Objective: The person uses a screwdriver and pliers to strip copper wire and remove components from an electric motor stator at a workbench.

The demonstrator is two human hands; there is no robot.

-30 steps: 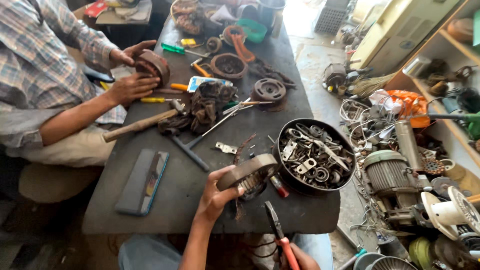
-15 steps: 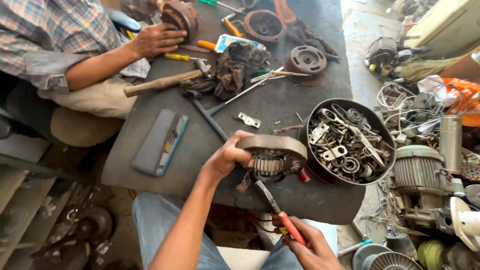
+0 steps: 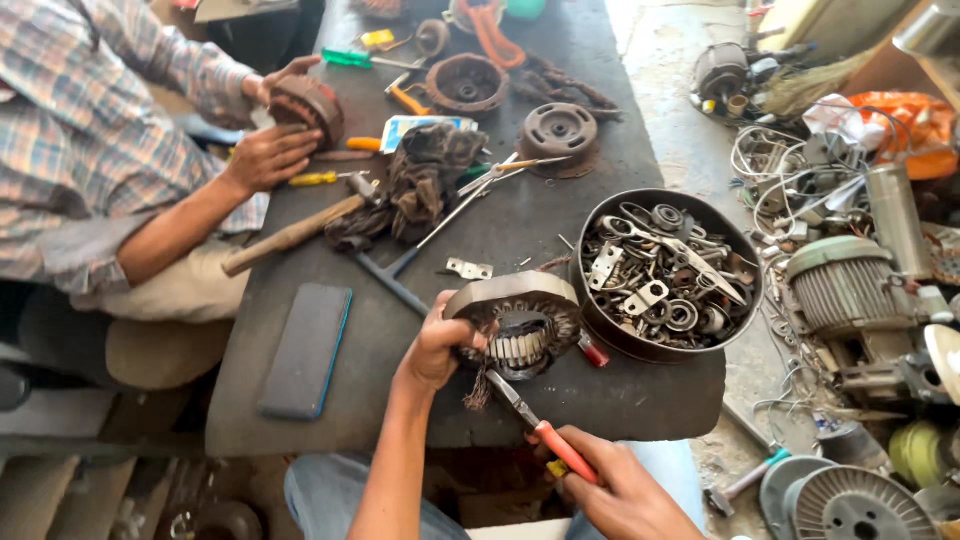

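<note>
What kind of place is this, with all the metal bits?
Probably a motor repair workshop. The left hand holds a motor stator, a round tray is full of small metal parts, and old motors lie on the floor.

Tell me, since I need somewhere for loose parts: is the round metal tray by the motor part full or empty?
Nearly full. The round metal tray is covered with washers, brackets and small metal parts; hardly any bare bottom shows.

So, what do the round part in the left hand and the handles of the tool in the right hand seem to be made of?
The round part looks like dull grey-brown metal with a worn, matt rim, and reddish, probably copper, wire strands hang from its core. The tool has a bare steel-looking nose; its handles seem covered in smooth orange-red plastic or rubber, which I cannot tell apart.
</note>
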